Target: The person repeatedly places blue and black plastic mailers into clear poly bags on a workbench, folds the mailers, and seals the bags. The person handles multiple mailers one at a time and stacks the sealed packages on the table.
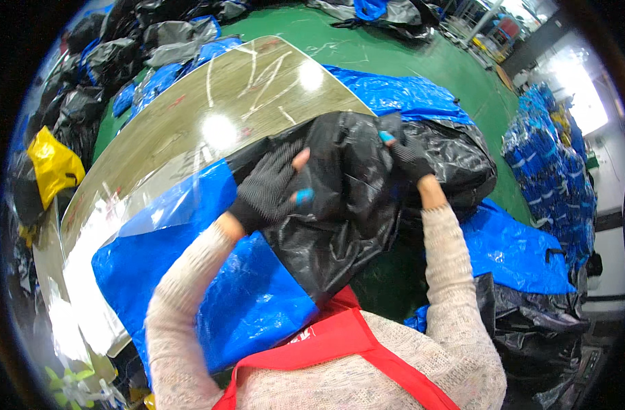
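Note:
A black-and-blue plastic tarp piece lies over the near edge of the table and hangs toward my body, its black part creased and bunched. My left hand, in a dark knit glove with some fingertips bare and blue tape on the thumb, rests on the black part with its fingers spread. At the table's right corner, my right hand, gloved alike with blue tape on one digit, is closed on a fold of the black part. Some of its fingers are hidden by the fold.
The wood-patterned table has glare and pale scuffs. Beyond its right corner lies a blue-and-black bag pile on the green floor. Blue bundles are stacked far right, more blue sheeting lies nearer, and black bags heap far left.

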Action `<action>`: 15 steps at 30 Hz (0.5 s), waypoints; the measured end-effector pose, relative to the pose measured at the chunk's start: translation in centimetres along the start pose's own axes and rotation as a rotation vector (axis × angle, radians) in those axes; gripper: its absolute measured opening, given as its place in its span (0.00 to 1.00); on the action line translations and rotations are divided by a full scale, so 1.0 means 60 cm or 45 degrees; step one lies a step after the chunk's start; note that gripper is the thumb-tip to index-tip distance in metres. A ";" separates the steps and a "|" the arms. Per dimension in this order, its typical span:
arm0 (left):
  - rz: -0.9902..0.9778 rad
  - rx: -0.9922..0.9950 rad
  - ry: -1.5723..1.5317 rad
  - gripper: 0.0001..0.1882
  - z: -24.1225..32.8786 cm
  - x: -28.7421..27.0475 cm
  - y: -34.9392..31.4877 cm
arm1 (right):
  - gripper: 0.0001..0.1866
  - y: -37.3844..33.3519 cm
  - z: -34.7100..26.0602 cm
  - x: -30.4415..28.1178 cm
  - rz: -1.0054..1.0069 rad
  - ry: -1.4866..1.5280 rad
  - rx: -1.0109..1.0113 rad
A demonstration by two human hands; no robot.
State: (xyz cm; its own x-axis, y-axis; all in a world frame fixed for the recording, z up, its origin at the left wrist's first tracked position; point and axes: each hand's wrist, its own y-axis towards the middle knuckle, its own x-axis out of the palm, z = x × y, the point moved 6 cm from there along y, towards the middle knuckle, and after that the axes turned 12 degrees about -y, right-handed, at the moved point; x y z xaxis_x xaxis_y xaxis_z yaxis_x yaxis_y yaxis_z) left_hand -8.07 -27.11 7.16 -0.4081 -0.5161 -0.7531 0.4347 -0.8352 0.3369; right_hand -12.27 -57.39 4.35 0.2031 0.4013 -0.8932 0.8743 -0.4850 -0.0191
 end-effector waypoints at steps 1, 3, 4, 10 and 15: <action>0.181 0.053 -0.138 0.37 -0.010 0.009 0.032 | 0.22 0.006 -0.034 0.000 0.167 0.092 -0.296; 0.322 -0.246 -0.775 0.40 -0.070 0.044 0.065 | 0.19 0.008 -0.105 0.017 0.331 0.272 -0.685; 0.640 -0.041 -0.892 0.43 -0.082 0.041 0.070 | 0.18 0.001 -0.138 0.021 0.369 0.389 -0.918; -0.023 0.017 0.297 0.45 -0.104 0.176 0.025 | 0.18 0.076 -0.165 -0.062 0.452 -0.009 -0.609; 0.169 0.013 0.011 0.41 -0.095 0.136 0.053 | 0.29 0.003 -0.031 -0.111 0.152 -0.208 -0.170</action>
State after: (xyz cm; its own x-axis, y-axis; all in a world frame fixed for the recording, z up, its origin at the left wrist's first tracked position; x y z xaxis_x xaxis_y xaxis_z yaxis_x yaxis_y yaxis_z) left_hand -5.46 -32.87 -1.13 -0.3402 -0.6206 -0.7064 0.4761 -0.7616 0.4398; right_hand -12.66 -58.71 11.14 0.2439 0.2108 -0.9466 0.9012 -0.4100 0.1409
